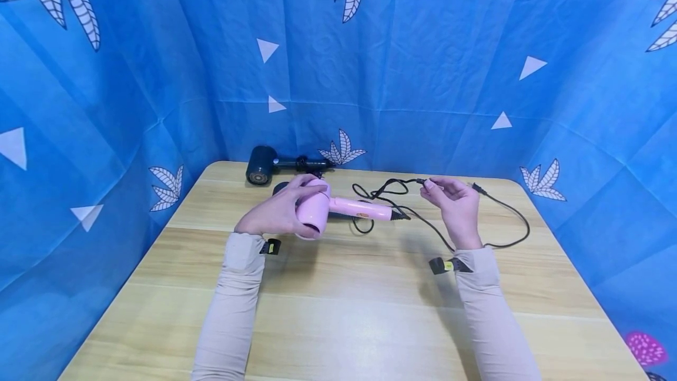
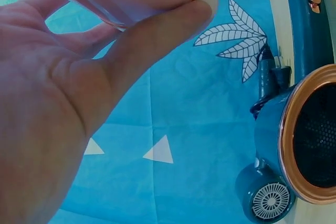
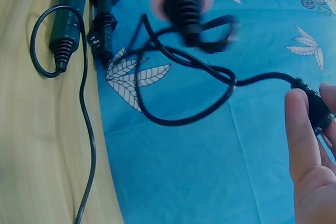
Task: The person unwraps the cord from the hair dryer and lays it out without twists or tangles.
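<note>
My left hand point(image 1: 275, 210) grips the barrel of a pink hair dryer point(image 1: 312, 215), fingers over the top and thumb underneath. The dryer's handle points right, raised over the table. From its ribbed end a black cord point(image 3: 168, 123) hangs in loose loops toward my right hand point(image 1: 457, 210). In the right wrist view, that hand pinches the black plug point(image 3: 316, 109) between thumb and fingers, its metal prongs partly hidden. Behind and below the pink dryer lies a dark green hair dryer point(image 2: 311, 40) with a copper-coloured ring, mostly covered in the head view.
Another dark hair dryer point(image 1: 261, 163) lies at the back left of the wooden table point(image 1: 359, 310), its cord wound by the handle. A second plug point(image 1: 478, 189) and its cord point(image 1: 528, 228) curve across the right side. Blue patterned curtains point(image 1: 433, 46) enclose the back and sides.
</note>
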`<state>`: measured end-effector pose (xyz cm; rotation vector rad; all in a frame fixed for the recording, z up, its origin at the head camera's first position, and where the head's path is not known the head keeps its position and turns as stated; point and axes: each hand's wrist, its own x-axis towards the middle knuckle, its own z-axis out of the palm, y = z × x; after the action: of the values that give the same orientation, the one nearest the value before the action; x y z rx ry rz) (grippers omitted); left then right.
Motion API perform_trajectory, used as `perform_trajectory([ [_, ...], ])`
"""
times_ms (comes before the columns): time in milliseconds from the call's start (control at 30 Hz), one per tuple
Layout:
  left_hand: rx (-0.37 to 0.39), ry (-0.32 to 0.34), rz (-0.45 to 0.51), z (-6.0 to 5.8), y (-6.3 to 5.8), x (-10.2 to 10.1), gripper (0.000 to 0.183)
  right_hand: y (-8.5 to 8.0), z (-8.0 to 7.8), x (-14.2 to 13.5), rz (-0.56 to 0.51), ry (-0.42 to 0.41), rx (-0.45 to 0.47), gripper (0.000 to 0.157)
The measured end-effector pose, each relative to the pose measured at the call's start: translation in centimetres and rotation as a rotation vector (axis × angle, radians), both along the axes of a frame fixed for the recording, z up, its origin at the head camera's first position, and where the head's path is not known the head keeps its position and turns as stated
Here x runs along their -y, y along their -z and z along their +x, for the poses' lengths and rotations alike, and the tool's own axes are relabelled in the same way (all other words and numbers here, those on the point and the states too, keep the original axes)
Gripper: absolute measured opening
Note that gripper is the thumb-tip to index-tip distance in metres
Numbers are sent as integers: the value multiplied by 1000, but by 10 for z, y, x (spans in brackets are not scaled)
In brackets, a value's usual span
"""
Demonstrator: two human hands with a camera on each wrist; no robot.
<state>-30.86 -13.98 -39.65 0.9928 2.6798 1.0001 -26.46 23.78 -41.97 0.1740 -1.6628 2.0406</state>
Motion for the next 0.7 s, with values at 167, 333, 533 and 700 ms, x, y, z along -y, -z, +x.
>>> perform_trajectory([
  [167, -9, 7, -29, 0, 3, -1, 93, -5, 2, -6, -87, 32, -37, 23],
  [333, -19, 11, -52, 1, 5, -1, 90, -13, 6, -15, -121, 68, -76, 25],
  [533, -15, 1, -93, 4, 10, 3, 90, -22, 9, -28, -241, 89, -117, 16],
  [700, -6, -20, -120, 11, 16, 12, 92, -28, 13, -40, -359, 84, -164, 18],
])
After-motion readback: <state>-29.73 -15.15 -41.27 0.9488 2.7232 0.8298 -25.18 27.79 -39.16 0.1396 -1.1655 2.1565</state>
